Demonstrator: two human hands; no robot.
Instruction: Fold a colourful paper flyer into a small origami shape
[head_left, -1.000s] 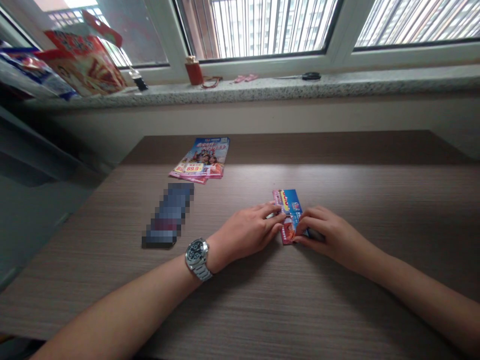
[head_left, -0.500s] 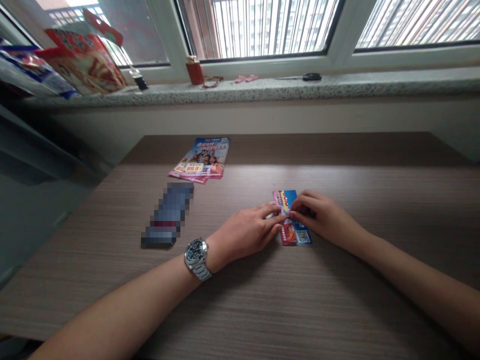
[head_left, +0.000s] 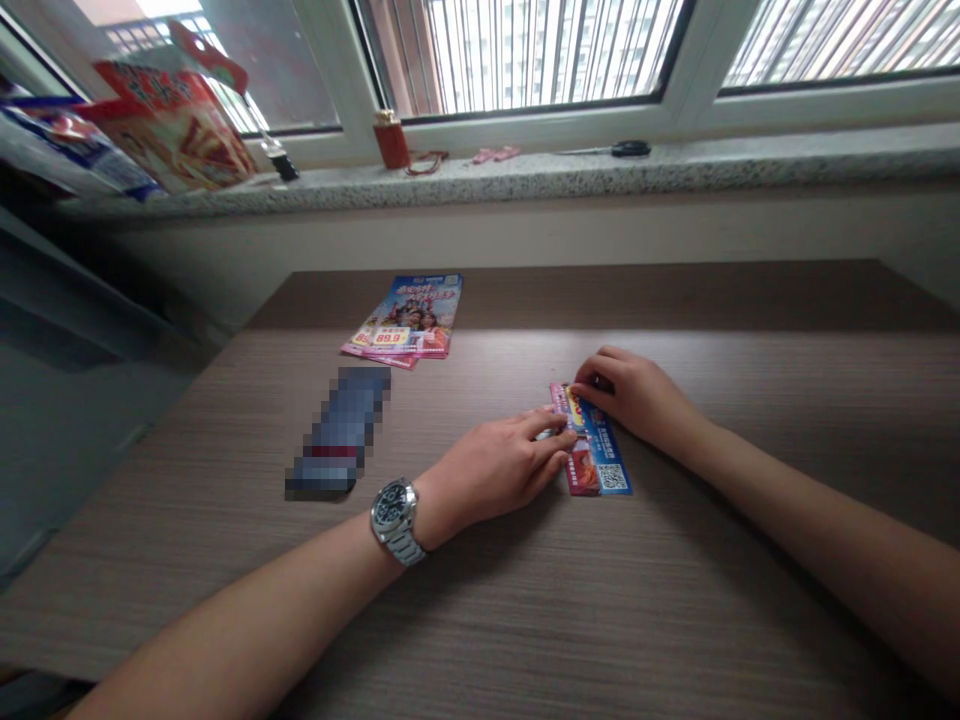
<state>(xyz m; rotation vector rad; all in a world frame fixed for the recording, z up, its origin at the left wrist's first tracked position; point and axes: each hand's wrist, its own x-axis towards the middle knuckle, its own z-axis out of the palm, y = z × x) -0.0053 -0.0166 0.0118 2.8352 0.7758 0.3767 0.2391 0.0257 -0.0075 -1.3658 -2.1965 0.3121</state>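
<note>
A narrow, apparently folded flyer (head_left: pixel 604 452) lies on the table, printed in blue and pink with a QR code at its near end. My left hand (head_left: pixel 499 460) rests on its left side, fingers stretched out and pressing the paper down. At the far end, my right hand (head_left: pixel 626 385) has its thumb and fingertips pinched together on the flyer's upper part. Its other fingers are curled. A silver watch (head_left: pixel 395 510) is on my left wrist.
Several similar flyers (head_left: pixel 420 315) are stacked on the table (head_left: pixel 480 620) at the back left. Nearer lies a pixelated phone-shaped object (head_left: pixel 339 430). Along the windowsill (head_left: pixel 525 175) are snack bags (head_left: pixel 176 130), a red bottle (head_left: pixel 391 140) and a black-handled tool (head_left: pixel 628 149).
My right hand has moved away from me, from the flyer's middle to its far end, uncovering more of the blue side. My left hand stays about where it was.
</note>
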